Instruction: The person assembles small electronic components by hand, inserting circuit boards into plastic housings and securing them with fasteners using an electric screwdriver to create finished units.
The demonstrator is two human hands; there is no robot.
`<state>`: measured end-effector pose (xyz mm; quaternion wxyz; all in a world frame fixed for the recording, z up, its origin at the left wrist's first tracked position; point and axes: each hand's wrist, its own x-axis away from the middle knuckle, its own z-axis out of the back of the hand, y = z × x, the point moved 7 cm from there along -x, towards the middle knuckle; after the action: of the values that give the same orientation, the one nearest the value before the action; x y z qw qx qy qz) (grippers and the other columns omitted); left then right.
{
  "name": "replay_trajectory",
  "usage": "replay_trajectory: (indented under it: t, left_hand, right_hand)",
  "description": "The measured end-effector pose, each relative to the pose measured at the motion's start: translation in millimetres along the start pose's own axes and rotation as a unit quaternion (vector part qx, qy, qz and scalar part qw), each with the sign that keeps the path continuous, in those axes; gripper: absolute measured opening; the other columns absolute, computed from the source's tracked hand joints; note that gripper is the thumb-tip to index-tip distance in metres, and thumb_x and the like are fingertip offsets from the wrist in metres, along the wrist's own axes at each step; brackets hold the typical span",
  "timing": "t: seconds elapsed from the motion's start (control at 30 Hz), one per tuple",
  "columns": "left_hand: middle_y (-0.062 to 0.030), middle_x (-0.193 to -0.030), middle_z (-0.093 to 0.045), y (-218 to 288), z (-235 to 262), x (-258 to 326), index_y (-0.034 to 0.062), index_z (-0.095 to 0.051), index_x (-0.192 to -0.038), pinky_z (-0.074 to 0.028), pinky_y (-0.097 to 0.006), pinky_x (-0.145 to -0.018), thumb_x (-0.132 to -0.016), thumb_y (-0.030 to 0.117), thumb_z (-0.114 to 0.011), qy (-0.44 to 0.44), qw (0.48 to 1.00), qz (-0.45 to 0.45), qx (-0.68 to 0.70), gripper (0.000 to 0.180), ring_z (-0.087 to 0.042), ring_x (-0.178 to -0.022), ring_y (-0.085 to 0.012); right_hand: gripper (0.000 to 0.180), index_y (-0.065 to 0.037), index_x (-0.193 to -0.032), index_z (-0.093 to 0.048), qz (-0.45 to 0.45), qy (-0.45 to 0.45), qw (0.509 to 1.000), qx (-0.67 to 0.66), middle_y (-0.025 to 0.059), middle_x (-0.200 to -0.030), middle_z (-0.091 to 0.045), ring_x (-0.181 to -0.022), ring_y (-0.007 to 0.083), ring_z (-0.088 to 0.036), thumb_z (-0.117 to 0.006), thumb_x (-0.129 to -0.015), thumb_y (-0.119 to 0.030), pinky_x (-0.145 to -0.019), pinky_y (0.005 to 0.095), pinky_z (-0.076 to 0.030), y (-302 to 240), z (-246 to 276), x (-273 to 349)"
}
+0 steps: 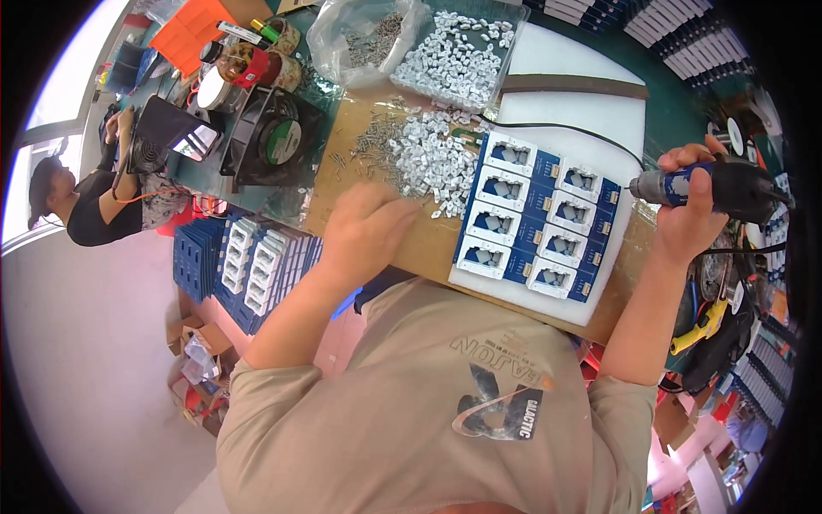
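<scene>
- Power driver (pixel 741 190): right of frame, gripped in the right hand (pixel 687 210), palm and fingers wrapped round the body. Long axis runs roughly left-right, nose pointing left.
- Key relation: driver nose sits just off the right edge of the blue panel (pixel 529 218), which lies right of centre in the frame. Height of nose over panel: can't judge from this one view.
- Panel carries two columns of four white frames (pixel 492 221), columns running top to bottom with a slight lean. One board or two side by side, can't tell.
- Left hand (pixel 370 230): centre of frame, left of the panel, fingers curled in and narrow. Fingertips tucked out of sight, so can't say if anything's pinched.
- Nearest to it: loose screws (pixel 368 147) and a heap of small white pieces (pixel 432 158), both just above it in the frame. Driver side is nearer the panel than this hand.
- White foam sheet (pixel 582 56) under the panel, brown work board (pixel 419 255) under that, on the green counter.
- Hard to make out: driver bit tip, and the driver's back end, which merges into dark clutter at the right rim. Grey-blue bits inside the frames too small to identify.
</scene>
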<state>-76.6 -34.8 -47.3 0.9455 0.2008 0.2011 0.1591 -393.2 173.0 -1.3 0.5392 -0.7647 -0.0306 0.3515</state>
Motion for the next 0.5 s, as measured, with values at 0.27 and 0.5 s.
replay_trajectory:
  t: [0.27, 0.5]
  left_hand:
    - [-0.0077, -0.091, -0.063, 5, -16, -14, 0.0079, -0.069, -0.098, -0.048, -0.042, -0.08, -0.081, 0.007, -0.073, -0.078, 0.995, -0.049, -0.041, 0.018, -0.061, -0.09, -0.0304]
    - [-0.0109, -0.101, -0.071, 6, -6, -9, 0.0074, -0.07, -0.1, -0.053, -0.042, -0.082, -0.087, 0.007, -0.067, -0.073, 0.987, 0.099, 0.107, 0.014, -0.067, -0.095, -0.0326]
  right_hand:
    - [0.056, 0.006, -0.127, -0.05, -0.014, 0.007, 1.0, 0.0, 0.0127, -0.094, -0.061, -0.084, 0.024, -0.06, -0.075, -0.089, -0.027, -0.083, 0.0411, -0.05, 3, 13, -2]
    - [0.051, 0.007, -0.124, -0.052, 0.024, 0.005, 1.0, 0.004, 0.0107, -0.088, -0.062, -0.078, 0.0215, -0.063, -0.074, -0.089, -0.022, -0.078, 0.0385, -0.053, -6, 2, 3]
